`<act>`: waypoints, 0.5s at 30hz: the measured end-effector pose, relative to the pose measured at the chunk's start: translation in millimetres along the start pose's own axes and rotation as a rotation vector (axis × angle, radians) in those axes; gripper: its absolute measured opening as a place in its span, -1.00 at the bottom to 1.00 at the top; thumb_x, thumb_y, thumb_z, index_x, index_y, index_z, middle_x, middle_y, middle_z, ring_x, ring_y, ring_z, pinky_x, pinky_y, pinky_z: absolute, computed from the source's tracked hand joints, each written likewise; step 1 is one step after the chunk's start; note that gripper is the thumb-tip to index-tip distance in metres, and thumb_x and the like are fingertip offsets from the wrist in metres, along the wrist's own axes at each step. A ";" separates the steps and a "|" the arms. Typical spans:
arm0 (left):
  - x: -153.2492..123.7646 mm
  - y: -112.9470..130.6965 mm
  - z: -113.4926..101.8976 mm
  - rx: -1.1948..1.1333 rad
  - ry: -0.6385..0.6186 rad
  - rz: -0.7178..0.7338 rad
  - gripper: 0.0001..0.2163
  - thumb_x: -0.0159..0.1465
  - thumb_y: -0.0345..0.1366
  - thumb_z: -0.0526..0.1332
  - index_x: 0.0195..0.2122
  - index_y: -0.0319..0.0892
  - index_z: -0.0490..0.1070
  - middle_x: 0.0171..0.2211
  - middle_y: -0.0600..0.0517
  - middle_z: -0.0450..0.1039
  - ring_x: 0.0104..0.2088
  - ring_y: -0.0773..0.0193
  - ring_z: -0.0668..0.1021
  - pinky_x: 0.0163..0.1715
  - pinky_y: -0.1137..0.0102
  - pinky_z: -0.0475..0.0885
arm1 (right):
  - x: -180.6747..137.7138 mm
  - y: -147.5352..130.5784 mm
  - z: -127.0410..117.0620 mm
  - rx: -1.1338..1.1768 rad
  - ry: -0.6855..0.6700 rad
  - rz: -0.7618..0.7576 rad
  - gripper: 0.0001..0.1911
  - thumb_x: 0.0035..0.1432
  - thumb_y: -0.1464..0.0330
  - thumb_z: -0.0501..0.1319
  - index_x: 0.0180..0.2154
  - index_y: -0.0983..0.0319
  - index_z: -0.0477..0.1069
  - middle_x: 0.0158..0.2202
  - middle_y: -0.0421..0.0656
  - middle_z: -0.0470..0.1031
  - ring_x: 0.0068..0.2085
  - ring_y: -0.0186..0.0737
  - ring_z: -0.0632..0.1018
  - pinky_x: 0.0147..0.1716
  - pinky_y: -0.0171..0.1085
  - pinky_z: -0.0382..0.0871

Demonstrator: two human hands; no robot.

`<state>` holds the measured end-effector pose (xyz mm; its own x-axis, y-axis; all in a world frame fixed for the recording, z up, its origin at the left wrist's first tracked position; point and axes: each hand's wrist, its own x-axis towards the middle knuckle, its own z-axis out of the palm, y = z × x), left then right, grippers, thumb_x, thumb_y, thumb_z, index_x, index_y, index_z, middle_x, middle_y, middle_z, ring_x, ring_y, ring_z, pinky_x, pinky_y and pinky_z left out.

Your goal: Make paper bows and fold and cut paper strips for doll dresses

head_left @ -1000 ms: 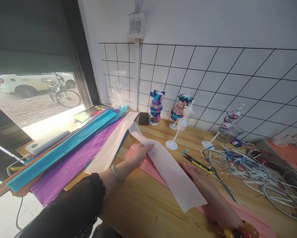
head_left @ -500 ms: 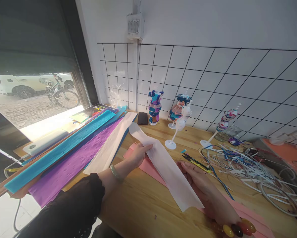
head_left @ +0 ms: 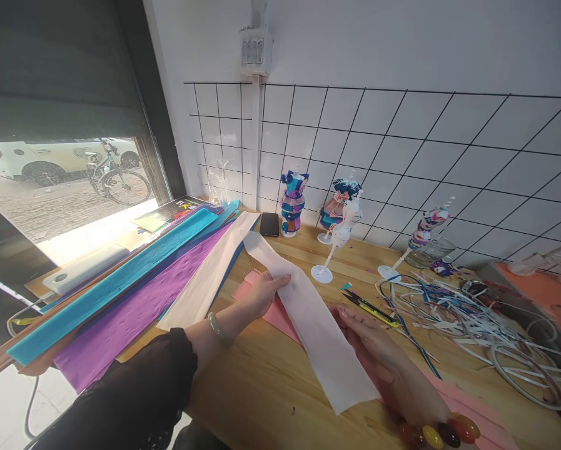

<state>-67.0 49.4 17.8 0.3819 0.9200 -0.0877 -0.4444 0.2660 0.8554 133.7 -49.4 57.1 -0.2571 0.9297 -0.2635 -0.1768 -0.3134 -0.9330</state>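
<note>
A long white paper strip (head_left: 320,331) lies across the wooden table (head_left: 266,387), over a pink sheet (head_left: 280,315). My left hand (head_left: 264,290) pinches the strip's left edge near its middle, thumb on top. My right hand (head_left: 378,356) lies flat, fingers stretched out, on the pink sheet beside the strip's right edge; a beaded bracelet (head_left: 439,432) circles that wrist. The strip's far end runs back to a stack of folded crepe paper.
Blue (head_left: 116,281), purple (head_left: 139,312) and white crepe paper folds lie at the left. A yellow utility knife (head_left: 371,310), a phone (head_left: 269,224), small dressed mannequin figures (head_left: 294,203) and a tangle of paper strips (head_left: 477,319) occupy the back and right.
The white strip's near end has slid left and toward me. My right hand has shifted a little left along the strip. My left hand keeps its hold.
</note>
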 end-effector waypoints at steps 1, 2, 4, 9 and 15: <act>-0.4 -0.1 0.2 0.002 -0.006 0.002 -0.87 0.09 -0.32 0.31 -0.31 -0.19 0.52 -0.19 -0.12 0.53 -0.14 0.07 0.53 -0.09 0.24 0.39 | 0.0 -0.2 0.0 -0.020 0.007 0.009 -0.72 0.07 0.14 0.18 -0.25 0.13 0.52 -0.14 -0.01 0.52 -0.19 -0.05 0.52 -0.16 -0.14 0.35; -0.5 -0.1 0.3 0.003 -0.007 0.004 -0.87 0.09 -0.32 0.31 -0.31 -0.19 0.52 -0.18 -0.11 0.53 -0.14 0.07 0.53 -0.09 0.25 0.39 | 0.2 -0.1 -0.5 -0.034 0.018 0.018 -0.72 0.05 0.14 0.20 -0.24 0.12 0.52 -0.14 -0.01 0.52 -0.21 -0.04 0.52 -0.18 -0.14 0.36; -0.4 -0.2 0.1 0.003 0.000 0.001 -0.87 0.09 -0.32 0.31 -0.32 -0.19 0.52 -0.18 -0.11 0.53 -0.15 0.07 0.54 -0.09 0.25 0.39 | 0.6 0.7 -2.4 -0.036 0.019 0.033 -0.74 0.03 0.15 0.22 -0.25 0.09 0.52 -0.15 -0.03 0.53 -0.23 -0.05 0.53 -0.21 -0.14 0.37; 1.3 -2.1 -2.0 0.004 0.006 -0.017 -0.86 0.08 -0.32 0.32 -0.32 -0.19 0.52 -0.18 -0.11 0.52 -0.15 0.08 0.53 -0.08 0.26 0.39 | 0.8 0.7 -4.2 -0.023 0.006 0.032 -0.73 0.03 0.16 0.22 -0.22 0.09 0.52 -0.09 -0.05 0.52 -0.18 -0.04 0.53 -0.15 -0.12 0.35; -0.6 -6.6 -2.7 0.036 -0.109 -0.030 -0.79 0.11 -0.29 0.29 -0.23 -0.21 0.51 -0.12 -0.11 0.50 -0.08 0.08 0.50 0.01 0.24 0.34 | 2.3 0.4 -0.9 0.093 -0.028 0.011 -0.76 0.05 0.21 0.23 -0.24 0.12 0.54 -0.11 -0.07 0.53 -0.13 -0.08 0.50 -0.08 -0.15 0.31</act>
<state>-66.4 47.8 10.8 0.4816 0.8744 -0.0596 -0.4024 0.2810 0.8713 133.9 -47.2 55.9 -0.2855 0.9209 -0.2652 -0.2614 -0.3411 -0.9030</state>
